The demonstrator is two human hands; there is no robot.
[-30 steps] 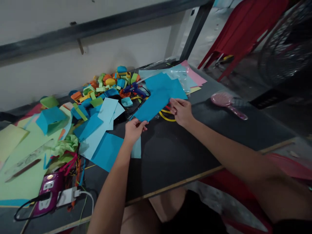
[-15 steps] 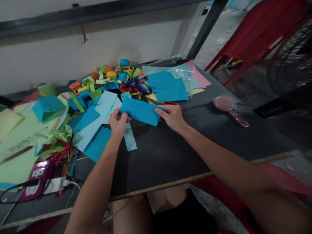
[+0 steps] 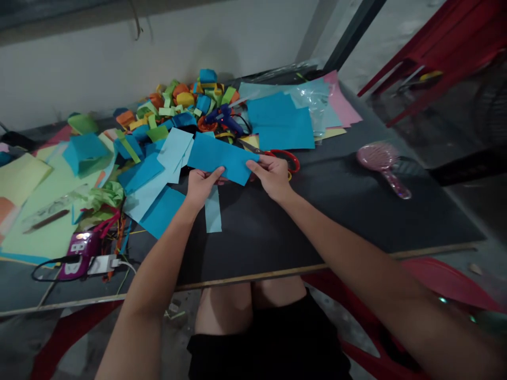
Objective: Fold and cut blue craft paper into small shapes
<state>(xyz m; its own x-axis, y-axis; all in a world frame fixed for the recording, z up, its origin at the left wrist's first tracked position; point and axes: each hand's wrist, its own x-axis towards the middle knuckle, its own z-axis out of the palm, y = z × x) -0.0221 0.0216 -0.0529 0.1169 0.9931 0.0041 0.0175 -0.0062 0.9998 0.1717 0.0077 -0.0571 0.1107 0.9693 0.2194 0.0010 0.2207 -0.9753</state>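
L hand (image 3: 203, 186) + R hand (image 3: 274, 177) both clamped on blue strip (image 3: 222, 157), a bit apart. Strip held up over table (image 3: 317, 221), near front-mid, tilted down to R. L thumb on its lower edge, R thumb + fingers pinch its R end. Scissors (image 3: 288, 157) w/ red handles just behind R hand, blades pointing L, partly hidden by hand/strip. Pale strip (image 3: 214, 214) flat on table below blue one, btwn the forearms. Pale sheets (image 3: 174, 153) overlap blue paper L of hands; glue gun (image 3: 226, 117) behind strip, next to pile of small multicolor paper pcs (image 3: 174, 103). Blue sheets (image 3: 281, 121) back R of gun, on/near pale + pink paper (image 3: 344, 108), clear plastic there too. Brush (image 3: 379, 157) on R side, bristles up. Far L: green sheet (image 3: 43, 214) w/ pen (image 3: 47, 220) on it, purple box (image 3: 81, 252) w/ cables near front edge. Red chair (image 3: 443, 47) back R, partly cut off
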